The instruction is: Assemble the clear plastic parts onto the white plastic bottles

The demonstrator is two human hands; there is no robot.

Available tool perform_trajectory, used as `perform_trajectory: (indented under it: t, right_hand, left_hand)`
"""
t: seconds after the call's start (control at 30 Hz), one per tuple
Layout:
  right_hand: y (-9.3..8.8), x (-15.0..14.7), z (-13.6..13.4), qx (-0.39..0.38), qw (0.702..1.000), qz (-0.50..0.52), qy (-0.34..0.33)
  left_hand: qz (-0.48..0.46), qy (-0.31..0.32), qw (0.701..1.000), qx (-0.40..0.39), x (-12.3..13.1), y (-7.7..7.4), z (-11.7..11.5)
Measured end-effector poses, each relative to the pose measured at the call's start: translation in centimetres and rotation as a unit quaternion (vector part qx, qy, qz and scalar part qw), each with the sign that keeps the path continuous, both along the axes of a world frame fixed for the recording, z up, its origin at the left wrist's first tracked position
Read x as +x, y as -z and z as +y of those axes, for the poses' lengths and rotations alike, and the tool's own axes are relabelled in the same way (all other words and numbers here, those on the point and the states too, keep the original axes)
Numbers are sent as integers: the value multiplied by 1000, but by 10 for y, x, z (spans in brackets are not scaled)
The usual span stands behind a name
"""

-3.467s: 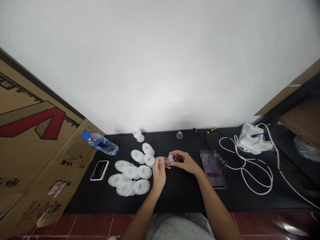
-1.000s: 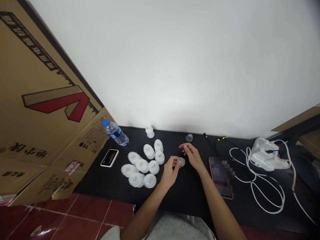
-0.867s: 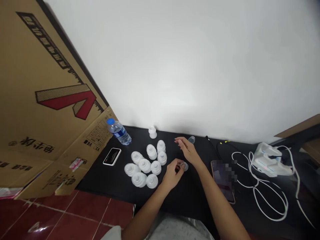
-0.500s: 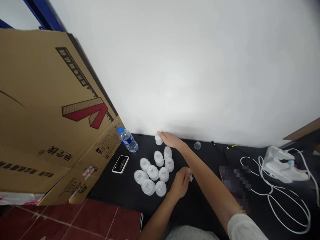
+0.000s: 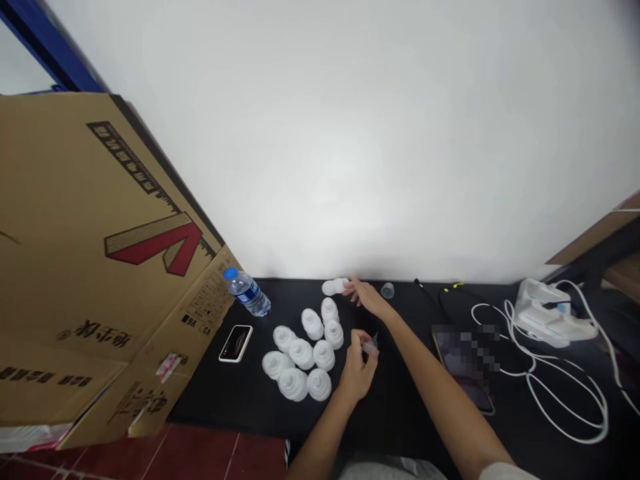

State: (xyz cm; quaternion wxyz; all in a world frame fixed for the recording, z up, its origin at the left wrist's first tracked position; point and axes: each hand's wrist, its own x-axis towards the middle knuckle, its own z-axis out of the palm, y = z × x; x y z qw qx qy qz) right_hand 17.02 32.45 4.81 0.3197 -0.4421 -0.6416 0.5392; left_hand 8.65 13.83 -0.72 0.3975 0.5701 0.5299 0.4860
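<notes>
My left hand [image 5: 358,368] is closed around a small clear plastic piece [image 5: 370,347], partly hidden by the fingers. Farther back, my right hand [image 5: 367,295] has its fingers spread, with the fingertips at the end of a white plastic bottle [image 5: 332,287] that lies on its side by the wall. Whether they touch it I cannot tell. Several more small white bottles [image 5: 301,353] stand in a cluster left of my left hand. A clear plastic cap [image 5: 387,290] rests just right of my right hand.
A water bottle [image 5: 249,292] with a blue cap and a white device [image 5: 236,343] are at the left of the black table [image 5: 400,427]. Beyond them leans a large cardboard box [image 5: 75,267]. To the right lie a phone [image 5: 463,367], white cable and a white appliance [image 5: 553,313].
The white bottle by the wall went from upright to lying on its side. My right hand shifted right and spread its fingers. The clear piece in my left hand shows more.
</notes>
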Motion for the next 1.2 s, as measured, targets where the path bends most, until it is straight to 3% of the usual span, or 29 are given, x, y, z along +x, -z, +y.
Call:
perform_trajectory:
  t: [0.17,0.37,0.53,0.77,0.93,1.07,1.2]
  right_hand:
    - [29,65,-49,67,977,93,178]
    - [28,95,-87,137,958,67,241]
    - [26,102,-86,146,966,74,200]
    - [29,87,-96,61,992,94,51]
    - [31,79,-104,4,994,112,-3]
    - [28,81,-105,38,993,105,-30]
    - [20,82,-110,109,993,42,-29]
  left_hand:
    - [-91,-40,995,10,7,1,8]
    - [-92,-61,994,24,6,4,7]
    - [-83,-65,993,47,2,7,5]
    - [-28,-112,992,56,-1,15,4]
    - [52,-168,978,113,-1,9,1]
    - [91,-155,967,181,1,-2,0]
    - [101,-113,968,201,2,-7,0]
